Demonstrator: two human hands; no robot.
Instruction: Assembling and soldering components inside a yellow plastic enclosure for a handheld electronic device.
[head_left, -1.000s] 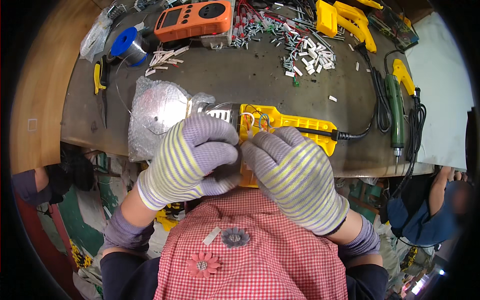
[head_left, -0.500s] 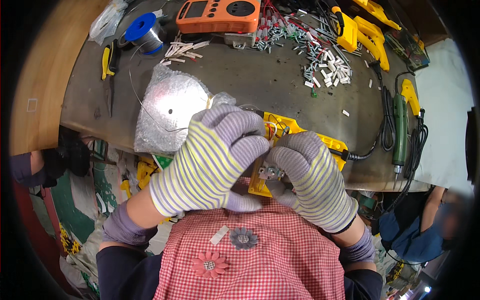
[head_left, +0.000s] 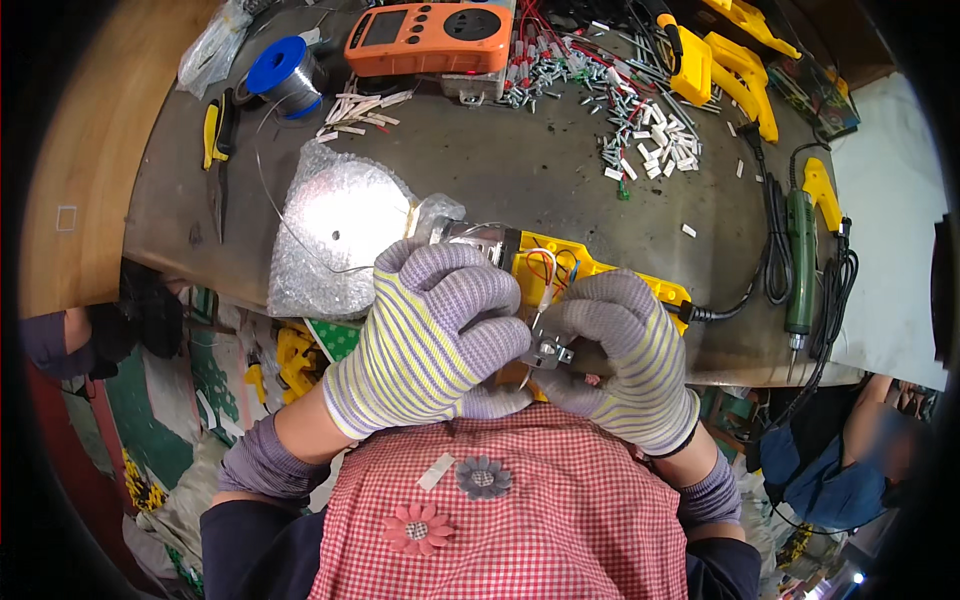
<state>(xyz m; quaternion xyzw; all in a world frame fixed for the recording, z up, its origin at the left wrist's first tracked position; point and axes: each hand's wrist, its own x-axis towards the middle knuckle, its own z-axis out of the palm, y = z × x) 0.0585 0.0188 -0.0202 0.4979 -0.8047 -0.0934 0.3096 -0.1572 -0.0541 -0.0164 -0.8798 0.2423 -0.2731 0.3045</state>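
My left hand [head_left: 435,345] and my right hand [head_left: 630,365] wear grey-purple gloves with yellow stripes. Between their fingertips is a small metal part [head_left: 548,352] with screws, which my right fingers and thumb pinch. White wires [head_left: 546,290] run to it from a yellow plastic tool housing [head_left: 585,268] lying open just behind. My left fingers are curled close against the part's left side; what they hold, if anything, is hidden. Left of the housing, joined to its dark and metallic end, lies a bubble-wrapped round piece [head_left: 345,240], brightly lit.
Pliers [head_left: 216,150], a solder wire spool [head_left: 285,75] and an orange meter [head_left: 430,38] stand at the back left. Screws [head_left: 625,110] and white sleeves [head_left: 665,140] lie behind. A green electric screwdriver [head_left: 799,260] lies right. Another person [head_left: 840,450] is at lower right.
Both hands have come slightly nearer me, lifting the metal part away from the yellow housing. The housing's inside and its white wires now show more. My left hand moved lower.
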